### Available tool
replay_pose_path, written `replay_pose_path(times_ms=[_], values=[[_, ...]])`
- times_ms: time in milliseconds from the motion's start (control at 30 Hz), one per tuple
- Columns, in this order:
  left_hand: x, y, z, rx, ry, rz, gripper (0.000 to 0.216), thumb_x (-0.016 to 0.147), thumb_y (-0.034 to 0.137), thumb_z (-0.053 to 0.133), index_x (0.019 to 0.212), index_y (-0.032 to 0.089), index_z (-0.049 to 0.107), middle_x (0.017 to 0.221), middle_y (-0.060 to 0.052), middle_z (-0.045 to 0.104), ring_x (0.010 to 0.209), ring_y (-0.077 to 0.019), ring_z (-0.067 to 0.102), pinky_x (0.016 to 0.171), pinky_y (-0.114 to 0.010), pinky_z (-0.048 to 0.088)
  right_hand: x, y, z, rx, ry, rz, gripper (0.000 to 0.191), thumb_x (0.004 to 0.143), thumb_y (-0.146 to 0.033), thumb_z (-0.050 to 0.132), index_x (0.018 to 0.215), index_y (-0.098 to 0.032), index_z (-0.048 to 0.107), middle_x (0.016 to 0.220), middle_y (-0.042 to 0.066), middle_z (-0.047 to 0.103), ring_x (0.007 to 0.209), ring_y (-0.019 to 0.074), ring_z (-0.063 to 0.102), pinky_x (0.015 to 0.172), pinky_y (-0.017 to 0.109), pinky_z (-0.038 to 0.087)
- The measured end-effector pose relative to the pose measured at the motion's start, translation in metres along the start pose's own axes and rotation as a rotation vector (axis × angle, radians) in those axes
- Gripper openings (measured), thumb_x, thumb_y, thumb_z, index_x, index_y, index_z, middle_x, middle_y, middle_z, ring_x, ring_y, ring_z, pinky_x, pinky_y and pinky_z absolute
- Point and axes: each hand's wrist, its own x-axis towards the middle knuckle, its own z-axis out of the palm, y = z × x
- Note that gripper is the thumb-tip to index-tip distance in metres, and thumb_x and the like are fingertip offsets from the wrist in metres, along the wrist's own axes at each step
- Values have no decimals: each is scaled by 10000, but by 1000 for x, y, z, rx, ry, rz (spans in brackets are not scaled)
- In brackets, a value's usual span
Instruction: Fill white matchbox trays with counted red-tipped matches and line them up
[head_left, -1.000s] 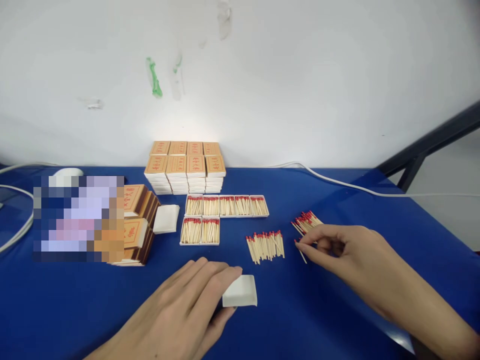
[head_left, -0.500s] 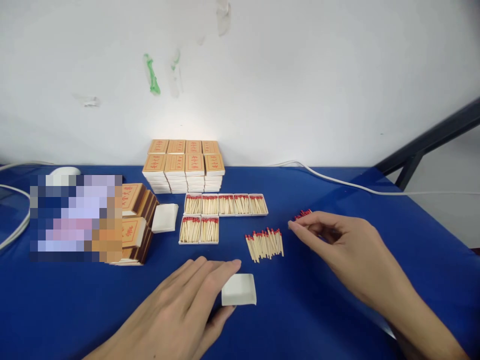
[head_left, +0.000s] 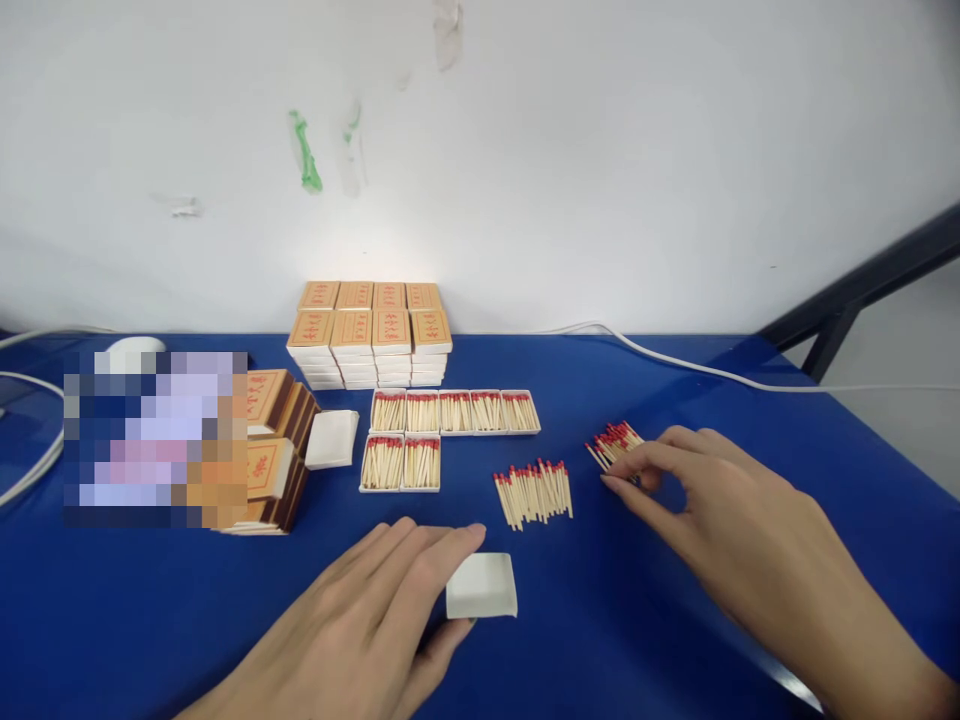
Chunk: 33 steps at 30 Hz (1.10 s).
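Observation:
My left hand (head_left: 375,610) holds a bare white matchbox tray (head_left: 481,588) by its left side, index finger at the top and thumb below. On the right, my right hand (head_left: 720,525) has its thumb and index finger pinched at the lower edge of a loose pile of red-headed matches (head_left: 616,442). What sits between those fingertips is hidden. Between the two hands, a spread row of matches (head_left: 534,493) lies on the table, heads pointing away from me.
White trays filled with matches (head_left: 420,462) stand in two rows. Stacked orange-topped matchboxes (head_left: 367,340) are against the wall, more boxes (head_left: 274,440) at left beside a white tray stack (head_left: 331,440). A blurred patch (head_left: 150,440) covers the left. A white cable (head_left: 675,360) crosses the blue table (head_left: 600,620).
My right hand has shifted a little right and towards me, uncovering more of the loose match pile. My left hand keeps its hold on the tray. The view has shifted slightly.

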Motion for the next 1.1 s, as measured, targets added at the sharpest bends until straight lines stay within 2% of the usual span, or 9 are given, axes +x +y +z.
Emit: replay_pose_path(times_ms=[100, 267, 467, 600, 867, 1100], values=[[1, 0, -1, 2, -7, 3, 408, 1221, 333, 511, 1619, 287, 586, 1349, -50, 849, 1263, -237, 845, 1170, -361, 656, 4, -6, 1, 53, 17, 6, 531, 1056, -761, 520, 949, -341, 827, 1001, 81, 777, 965, 331, 709, 671, 411, 438], [3, 0, -1, -3, -13, 18, 397, 1225, 319, 487, 1607, 280, 593, 1342, -49, 851, 1249, -231, 849, 1171, -368, 656, 13, -19, 6, 126, 82, 104, 444, 1028, -697, 610, 959, -327, 845, 947, 73, 762, 927, 315, 690, 727, 423, 464], [2, 0, 1, 31, -7, 54, 382, 1232, 276, 436, 1585, 239, 576, 1338, -52, 854, 1232, -221, 855, 1178, -366, 649, 12, -20, 5, 70, 63, 183, 468, 955, -767, 650, 940, -344, 849, 976, 77, 776, 974, 357, 681, 685, 415, 411], [2, 2, -1, 75, -13, 62, 349, 1247, 279, 384, 1537, 208, 564, 1320, -52, 863, 1211, -217, 862, 1155, -370, 662, 11, -21, 3, 25, 31, 185, 459, 948, -771, 666, 935, -354, 859, 988, 84, 784, 988, 369, 676, 643, 394, 375], [2, 2, -3, -12, -37, 18, 400, 1217, 267, 479, 1605, 246, 572, 1363, -63, 848, 1261, -231, 845, 1204, -391, 635, 8, -20, 4, 7, 67, 165, 489, 973, -775, 599, 927, -372, 872, 966, 73, 788, 983, 365, 672, 621, 398, 399], [4, 2, -2, 14, -23, 42, 383, 1228, 275, 454, 1587, 220, 575, 1357, -66, 850, 1250, -226, 848, 1185, -374, 644, 9, -22, 3, 11, 67, 164, 538, 978, -783, 577, 905, -352, 891, 931, 91, 798, 972, 368, 685, 602, 394, 384]])
